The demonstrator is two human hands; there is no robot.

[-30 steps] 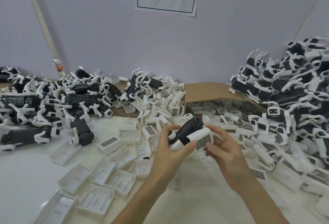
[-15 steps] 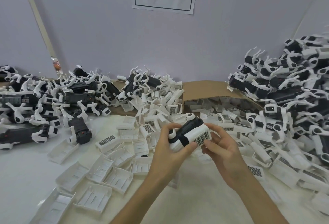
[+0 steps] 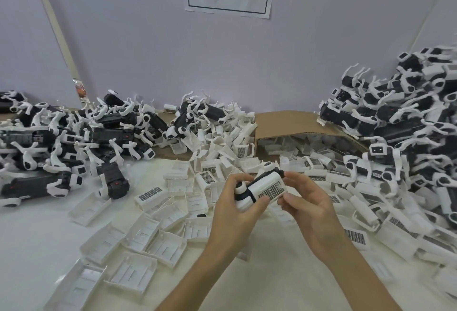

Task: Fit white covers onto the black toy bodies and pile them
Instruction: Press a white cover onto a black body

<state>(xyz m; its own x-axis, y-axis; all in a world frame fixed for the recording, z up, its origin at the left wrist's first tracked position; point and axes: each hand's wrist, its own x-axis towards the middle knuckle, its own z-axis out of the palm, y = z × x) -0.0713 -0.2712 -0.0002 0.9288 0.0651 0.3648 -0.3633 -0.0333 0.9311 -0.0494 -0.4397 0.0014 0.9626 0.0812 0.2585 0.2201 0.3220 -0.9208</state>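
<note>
Cardboard box [image 3: 296, 122] at the rear lies open, with loose white covers [image 3: 309, 147] inside and more spilt forward over the table [image 3: 29, 241]. Left hand [image 3: 235, 214] and right hand [image 3: 309, 201] both grip one black toy body [image 3: 249, 194] with a fitted cover [image 3: 268, 187] on it, above mid-table. Bare tabletop shows front-left; left heap [image 3: 61, 137] and right heap [image 3: 408, 125] of toys crowd the sides.

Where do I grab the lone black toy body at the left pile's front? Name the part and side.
Grip the black toy body across its two long flanks, mid-length, coming from above on the near side. It lies flat, its end toward you, with open table in front; its thin white legs look flimsy.
</note>
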